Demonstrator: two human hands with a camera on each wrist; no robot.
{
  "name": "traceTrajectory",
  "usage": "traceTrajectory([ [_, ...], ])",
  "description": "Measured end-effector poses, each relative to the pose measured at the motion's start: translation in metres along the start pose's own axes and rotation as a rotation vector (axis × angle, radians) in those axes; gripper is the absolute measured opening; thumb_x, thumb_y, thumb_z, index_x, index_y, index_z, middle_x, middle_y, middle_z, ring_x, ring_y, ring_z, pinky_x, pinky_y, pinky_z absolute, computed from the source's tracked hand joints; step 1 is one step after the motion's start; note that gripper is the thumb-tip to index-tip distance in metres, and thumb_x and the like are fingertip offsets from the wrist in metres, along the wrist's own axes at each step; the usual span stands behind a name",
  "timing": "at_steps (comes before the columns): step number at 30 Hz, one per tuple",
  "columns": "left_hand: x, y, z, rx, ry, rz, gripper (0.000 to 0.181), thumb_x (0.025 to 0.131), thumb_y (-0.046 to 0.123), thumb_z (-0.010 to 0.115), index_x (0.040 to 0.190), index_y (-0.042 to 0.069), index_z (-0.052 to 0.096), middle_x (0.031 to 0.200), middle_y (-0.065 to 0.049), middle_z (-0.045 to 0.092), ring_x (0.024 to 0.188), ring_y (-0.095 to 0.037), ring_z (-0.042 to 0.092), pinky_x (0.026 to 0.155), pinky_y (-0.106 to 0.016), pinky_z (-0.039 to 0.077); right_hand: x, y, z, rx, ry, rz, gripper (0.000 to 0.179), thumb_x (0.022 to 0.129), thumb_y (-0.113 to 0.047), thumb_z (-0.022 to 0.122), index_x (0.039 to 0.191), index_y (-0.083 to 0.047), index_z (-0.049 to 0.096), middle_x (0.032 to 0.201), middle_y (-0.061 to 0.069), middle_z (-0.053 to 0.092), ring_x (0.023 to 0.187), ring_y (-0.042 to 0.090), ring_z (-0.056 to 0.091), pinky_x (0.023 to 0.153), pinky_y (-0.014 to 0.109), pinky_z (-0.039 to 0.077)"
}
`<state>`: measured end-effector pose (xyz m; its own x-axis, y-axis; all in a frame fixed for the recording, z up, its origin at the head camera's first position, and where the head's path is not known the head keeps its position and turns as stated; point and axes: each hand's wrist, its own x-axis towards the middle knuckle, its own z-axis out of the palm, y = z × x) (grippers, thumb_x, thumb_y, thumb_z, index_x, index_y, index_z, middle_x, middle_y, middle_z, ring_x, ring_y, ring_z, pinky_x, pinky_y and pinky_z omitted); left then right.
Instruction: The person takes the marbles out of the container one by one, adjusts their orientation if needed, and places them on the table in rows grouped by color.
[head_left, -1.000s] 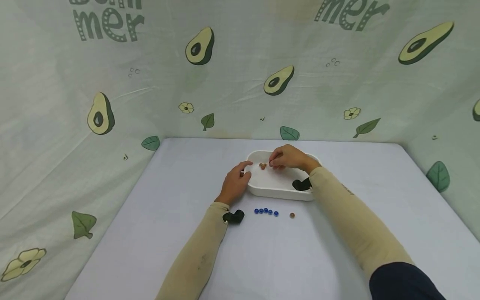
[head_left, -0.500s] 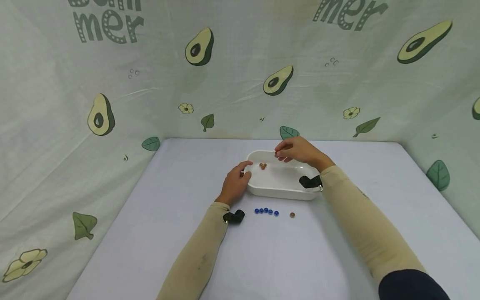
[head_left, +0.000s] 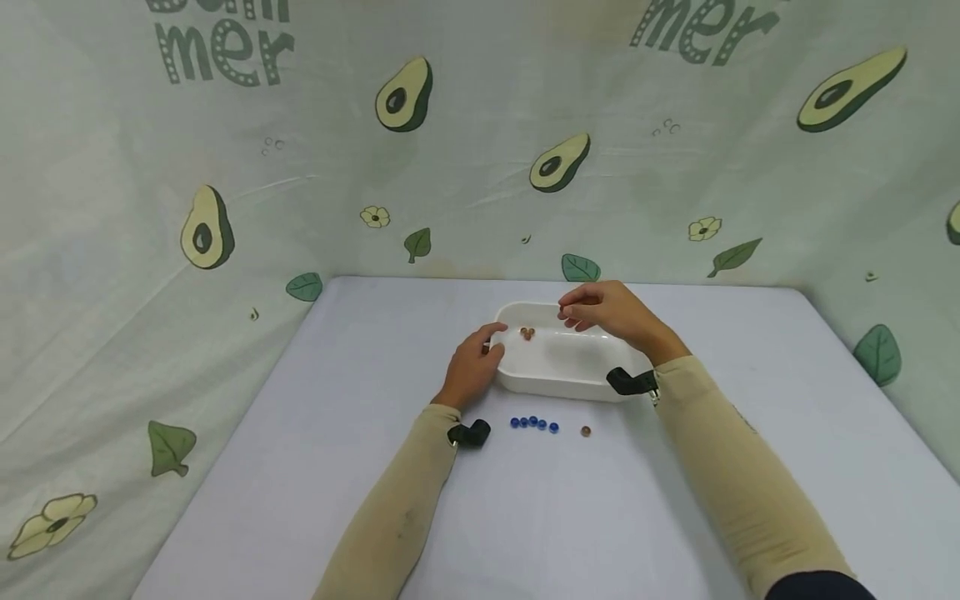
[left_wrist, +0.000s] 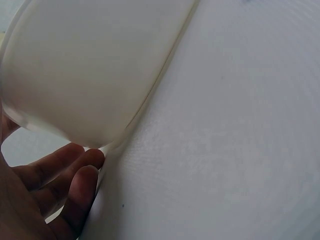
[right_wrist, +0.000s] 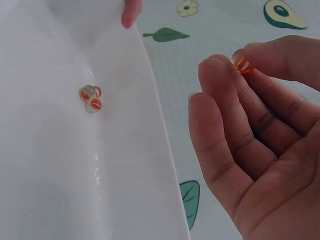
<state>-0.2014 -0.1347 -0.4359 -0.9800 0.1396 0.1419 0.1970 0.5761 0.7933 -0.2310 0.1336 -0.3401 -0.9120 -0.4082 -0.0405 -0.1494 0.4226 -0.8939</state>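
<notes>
My right hand pinches a clear marble with orange swirls between thumb and fingers, held up over the back rim of a white tray. Inside that tray, 3 similar orange marbles sit clustered near its back left. The left hand grips the tray's left end, one finger reaching over the rim. In the left wrist view, bent fingers lie against the tray's lower edge.
On the white table, several blue marbles form a short row in front of the tray. A single brownish-orange marble lies to their right. A cloth printed with avocados hangs behind the table.
The right hand has risen from inside the tray and shifted right and toward its back rim, still pinching the marble. The left hand stays at the tray's end.
</notes>
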Motion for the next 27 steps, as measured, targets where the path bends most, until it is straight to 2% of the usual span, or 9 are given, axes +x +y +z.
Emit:
traceTrajectory([
  [4,0.001,0.000,0.001,-0.009,-0.003,0.008,0.043,0.098,0.030,0.050,0.140,0.024,0.057,0.125,-0.008,0.060,0.104,-0.020,0.057,0.091,-0.044,0.047,-0.011,0.000,0.000,0.027,0.036,-0.026,0.035,0.099,-0.022,0.064,0.123,0.003,0.064,0.113,0.019,0.069,0.101,0.038,0.067,0.085,0.037,0.055],
  [9,0.002,0.002,-0.001,-0.009,0.008,0.002,0.043,0.098,0.030,0.049,0.140,0.024,0.058,0.123,-0.007,0.060,0.103,-0.020,0.057,0.090,-0.044,0.047,-0.021,0.000,0.001,0.098,0.055,-0.052,0.035,0.098,-0.021,0.066,0.121,0.004,0.063,0.115,0.025,0.066,0.099,0.034,0.068,0.087,0.042,0.054],
  [15,0.001,-0.001,-0.002,-0.007,0.000,-0.008,0.044,0.098,0.031,0.050,0.140,0.024,0.058,0.126,-0.007,0.060,0.105,-0.020,0.057,0.091,-0.044,0.047,-0.043,0.003,0.006,0.121,0.076,-0.045,0.034,0.099,-0.021,0.065,0.120,0.005,0.063,0.114,0.025,0.066,0.093,0.024,0.070,0.086,0.036,0.055],
  [21,-0.002,-0.001,-0.003,-0.007,0.005,-0.024,0.044,0.097,0.030,0.050,0.140,0.025,0.058,0.127,-0.006,0.060,0.106,-0.020,0.058,0.092,-0.044,0.047,-0.062,0.006,0.013,0.171,0.067,-0.058,0.036,0.097,-0.020,0.067,0.118,0.009,0.061,0.110,0.024,0.067,0.092,0.026,0.069,0.084,0.038,0.055],
  [27,0.001,0.000,-0.002,-0.009,0.000,-0.012,0.044,0.098,0.032,0.049,0.140,0.025,0.057,0.126,-0.007,0.060,0.107,-0.020,0.057,0.093,-0.044,0.046,-0.080,0.010,0.017,0.171,0.072,-0.066,0.030,0.097,-0.018,0.068,0.113,0.006,0.062,0.108,0.029,0.065,0.093,0.040,0.067,0.082,0.038,0.056],
])
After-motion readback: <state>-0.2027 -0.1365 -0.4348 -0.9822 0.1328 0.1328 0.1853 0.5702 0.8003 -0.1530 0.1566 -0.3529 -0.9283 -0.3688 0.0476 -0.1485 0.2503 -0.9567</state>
